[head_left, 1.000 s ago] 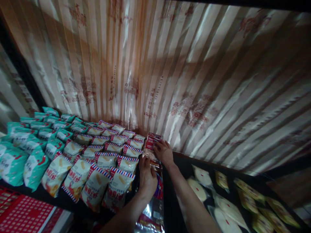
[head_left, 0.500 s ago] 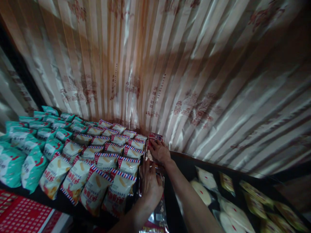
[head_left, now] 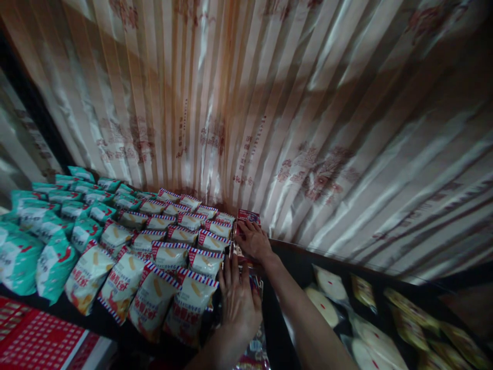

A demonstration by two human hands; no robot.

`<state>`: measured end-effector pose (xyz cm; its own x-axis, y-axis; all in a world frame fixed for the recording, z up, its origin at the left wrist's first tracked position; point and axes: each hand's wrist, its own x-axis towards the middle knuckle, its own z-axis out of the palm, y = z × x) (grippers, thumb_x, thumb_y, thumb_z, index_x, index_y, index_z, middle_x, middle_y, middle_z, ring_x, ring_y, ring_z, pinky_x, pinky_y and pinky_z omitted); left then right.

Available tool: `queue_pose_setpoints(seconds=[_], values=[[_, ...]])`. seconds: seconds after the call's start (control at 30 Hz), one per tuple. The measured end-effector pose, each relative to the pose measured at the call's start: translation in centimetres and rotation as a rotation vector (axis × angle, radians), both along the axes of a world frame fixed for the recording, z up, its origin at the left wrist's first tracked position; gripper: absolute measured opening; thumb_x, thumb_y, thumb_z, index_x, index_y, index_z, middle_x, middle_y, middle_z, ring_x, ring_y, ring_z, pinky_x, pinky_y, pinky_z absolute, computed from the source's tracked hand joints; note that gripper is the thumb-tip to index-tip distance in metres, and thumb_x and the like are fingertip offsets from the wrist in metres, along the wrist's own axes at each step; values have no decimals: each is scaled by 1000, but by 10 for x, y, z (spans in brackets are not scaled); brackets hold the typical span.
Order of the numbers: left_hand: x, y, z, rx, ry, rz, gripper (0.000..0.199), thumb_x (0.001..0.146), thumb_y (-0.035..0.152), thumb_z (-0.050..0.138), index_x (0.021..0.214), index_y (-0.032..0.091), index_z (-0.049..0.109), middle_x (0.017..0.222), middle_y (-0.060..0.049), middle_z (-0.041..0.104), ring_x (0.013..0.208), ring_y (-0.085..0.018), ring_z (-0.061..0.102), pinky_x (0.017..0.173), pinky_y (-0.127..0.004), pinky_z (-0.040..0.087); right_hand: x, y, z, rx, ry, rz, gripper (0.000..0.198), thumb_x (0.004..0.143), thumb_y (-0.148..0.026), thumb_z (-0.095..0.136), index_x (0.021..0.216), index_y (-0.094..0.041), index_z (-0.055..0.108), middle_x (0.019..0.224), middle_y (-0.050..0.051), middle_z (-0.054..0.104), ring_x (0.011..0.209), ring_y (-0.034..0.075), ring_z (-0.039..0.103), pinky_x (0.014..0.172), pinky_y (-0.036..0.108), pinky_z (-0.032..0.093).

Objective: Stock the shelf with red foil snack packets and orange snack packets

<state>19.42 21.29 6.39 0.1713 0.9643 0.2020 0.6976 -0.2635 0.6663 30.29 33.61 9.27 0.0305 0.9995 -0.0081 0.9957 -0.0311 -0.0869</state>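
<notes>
One dark red packet (head_left: pixel 250 216) lies flat at the back of a narrow row, mostly hidden beneath the person's right hand (head_left: pixel 254 240), its printed far end showing at 12 o'clock from the knuckles. That hand rests palm down with its fingers parted across the packet, pinching nothing that can be seen. At about 7 o'clock, just below, the left hand (head_left: pixel 239 298) lies over the same row, fingers long and only slightly spread, tips near the packet's lower end; whether they touch it cannot be told. Under the left wrist, shiny foil packs (head_left: pixel 256 354) run toward 6 o'clock.

Between 8 and 9 o'clock stand close ranks of cream snack bags (head_left: pixel 150 303) with striped edges, the nearest just beside the row. Farther out at 9 are teal bags (head_left: pixel 56 267), and toward 8 a red perforated basket (head_left: pixel 42 334). At 4 o'clock, round white discs (head_left: pixel 323 307) in clear wrap lie on the black surface (head_left: pixel 300 257), gold packets (head_left: pixel 411 308) beyond. A pleated, printed curtain (head_left: pixel 231 103) fills 12.
</notes>
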Motion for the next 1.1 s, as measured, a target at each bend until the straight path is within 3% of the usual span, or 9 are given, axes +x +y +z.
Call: queue_pose_setpoints(seconds=[0.27, 0.63, 0.9, 1.1], values=[[0, -8, -8, -17, -28, -33, 57, 72, 16, 51, 129, 15, 52, 147, -12, 35, 138, -34, 22, 113, -55, 17, -1, 1, -2, -3, -15, 12, 53, 89, -50, 36, 137, -27, 40, 150, 4, 32, 137, 29, 20, 105, 47, 23], [-1, -5, -16, -30, -33, -42, 59, 70, 14, 51, 129, 13, 52, 148, -14, 33, 138, -32, 24, 114, -51, 17, -8, 1, -4, 22, -28, -58, 48, 88, -45, 35, 131, -27, 45, 145, 4, 39, 131, 29, 31, 101, 45, 27], [-1, -3, -20, -7, -32, -28, 59, 69, 15, 51, 129, 12, 52, 145, -13, 38, 137, -32, 25, 113, -52, 18, -10, 3, -7, 24, -51, -80, 49, 88, -45, 35, 132, -26, 44, 142, 5, 43, 130, 30, 31, 102, 46, 24], [-1, -2, -21, -14, -20, -42, 60, 69, 14, 51, 129, 11, 51, 147, -15, 34, 137, -33, 25, 114, -53, 18, -9, 4, -12, 37, -21, -79, 50, 89, -46, 33, 133, -26, 43, 143, 4, 42, 131, 30, 31, 103, 46, 24]])
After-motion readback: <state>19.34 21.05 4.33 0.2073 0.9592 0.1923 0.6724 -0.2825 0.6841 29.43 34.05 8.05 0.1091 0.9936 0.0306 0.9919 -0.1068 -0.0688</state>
